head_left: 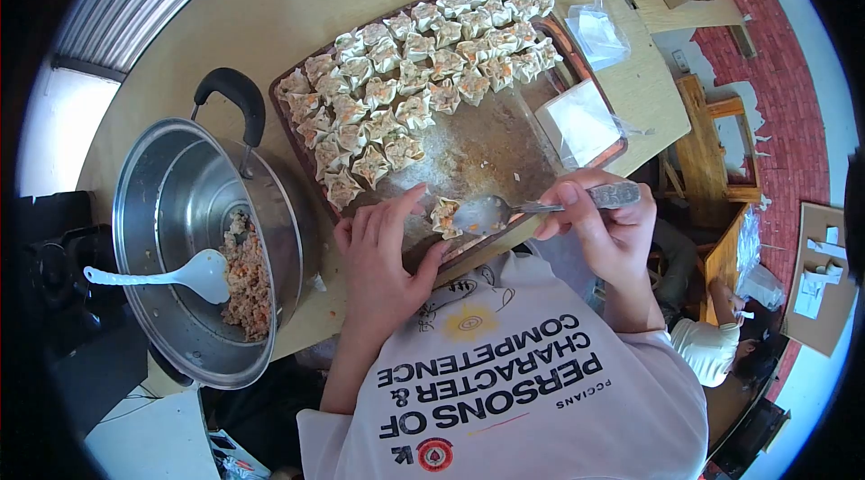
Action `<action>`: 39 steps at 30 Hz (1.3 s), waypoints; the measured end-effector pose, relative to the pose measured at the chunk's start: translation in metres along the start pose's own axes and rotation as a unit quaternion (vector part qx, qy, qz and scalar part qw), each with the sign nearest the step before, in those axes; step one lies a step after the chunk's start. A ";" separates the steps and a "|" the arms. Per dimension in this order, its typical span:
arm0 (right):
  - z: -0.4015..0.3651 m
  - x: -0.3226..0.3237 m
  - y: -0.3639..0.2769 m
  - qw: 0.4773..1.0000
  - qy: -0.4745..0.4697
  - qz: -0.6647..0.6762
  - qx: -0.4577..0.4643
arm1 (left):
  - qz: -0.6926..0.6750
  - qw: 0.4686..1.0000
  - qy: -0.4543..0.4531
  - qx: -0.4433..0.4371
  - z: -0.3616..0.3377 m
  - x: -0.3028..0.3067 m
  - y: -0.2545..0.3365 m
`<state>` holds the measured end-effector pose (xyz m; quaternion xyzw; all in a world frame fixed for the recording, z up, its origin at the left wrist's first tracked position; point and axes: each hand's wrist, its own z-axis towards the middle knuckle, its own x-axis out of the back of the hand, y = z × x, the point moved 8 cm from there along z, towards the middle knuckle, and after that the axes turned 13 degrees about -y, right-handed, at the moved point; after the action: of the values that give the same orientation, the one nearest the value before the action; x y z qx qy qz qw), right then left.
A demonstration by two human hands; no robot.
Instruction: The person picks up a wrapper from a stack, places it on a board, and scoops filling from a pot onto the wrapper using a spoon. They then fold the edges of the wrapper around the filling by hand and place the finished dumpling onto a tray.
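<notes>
A metal spoon [541, 207] with a patterned handle is gripped in my right hand [599, 223]. Its bowl overlaps the right side of a single filled dumpling [443, 217] near the front edge of the tray. On the dumpling's other side is my left hand [387, 250], index finger and thumb spread apart close to it, with the other fingers stretched out. Rows of open-topped dumplings [414, 75] cover the back and left of the dark-rimmed tray [491, 151], whose surface is dusted with flour. A stack of white wrappers [581, 124] lies at the tray's right end.
Left of the tray stands a large steel pot [194, 210] with a black handle, holding minced filling [245, 286] and a white ladle [171, 276]. A plastic packet [596, 34] lies beyond the tray on the table. Another person [712, 349] is at the far right.
</notes>
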<state>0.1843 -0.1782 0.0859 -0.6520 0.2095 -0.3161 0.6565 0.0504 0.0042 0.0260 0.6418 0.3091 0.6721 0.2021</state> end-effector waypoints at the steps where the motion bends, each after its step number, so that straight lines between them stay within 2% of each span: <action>1: 0.000 0.001 -0.001 1.000 -0.001 -0.001 0.000 | -0.005 1.000 0.001 -0.001 0.001 0.000 0.001; 4: 0.003 0.005 -0.008 0.999 -0.006 -0.016 0.031 | -0.010 1.000 -0.001 0.003 0.002 0.000 0.000; 6: 0.008 -0.008 -0.022 0.981 -0.098 -0.115 0.122 | -0.011 1.000 -0.005 0.007 0.004 0.000 -0.001; 7: 0.007 -0.010 -0.021 0.981 -0.098 -0.116 0.122 | -0.013 1.000 -0.004 0.006 0.004 0.000 -0.001; 9: 0.007 -0.009 -0.010 0.990 -0.070 -0.104 0.067 | -0.015 1.000 -0.003 0.006 0.004 0.000 -0.002; 13: 0.010 -0.003 -0.017 0.986 -0.067 -0.115 0.105 | -0.012 1.000 0.005 -0.002 0.005 0.000 -0.001; 15: 0.009 -0.005 -0.026 0.976 -0.097 -0.131 0.147 | -0.013 1.000 0.010 -0.004 0.004 0.001 0.000; 16: 0.008 -0.006 -0.025 0.975 -0.097 -0.131 0.148 | -0.014 1.000 0.006 0.002 0.004 0.001 -0.001; 18: 0.008 -0.005 -0.012 0.989 -0.070 -0.102 0.081 | -0.016 1.000 0.002 0.007 0.004 0.000 -0.001; 21: 0.010 -0.001 -0.009 0.994 -0.035 -0.069 0.073 | -0.009 1.000 -0.001 0.006 0.004 0.000 -0.001; 24: 0.008 0.001 -0.018 0.984 -0.066 -0.113 0.118 | -0.008 1.000 0.004 0.001 0.004 0.000 0.000; 27: 0.009 -0.002 -0.014 0.985 -0.076 -0.118 0.102 | -0.007 1.000 0.006 0.005 0.003 0.000 0.001; 36: 0.012 -0.002 -0.006 0.991 -0.045 -0.095 0.077 | -0.024 1.000 0.001 0.012 0.003 -0.002 -0.001; 39: 0.009 -0.002 -0.006 0.990 -0.034 -0.087 0.105 | -0.023 1.000 0.007 0.006 0.003 -0.002 -0.001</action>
<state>0.1889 -0.1700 0.0919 -0.6054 0.0951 -0.3696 0.6984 0.0533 0.0046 0.0237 0.6309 0.3289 0.6701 0.2117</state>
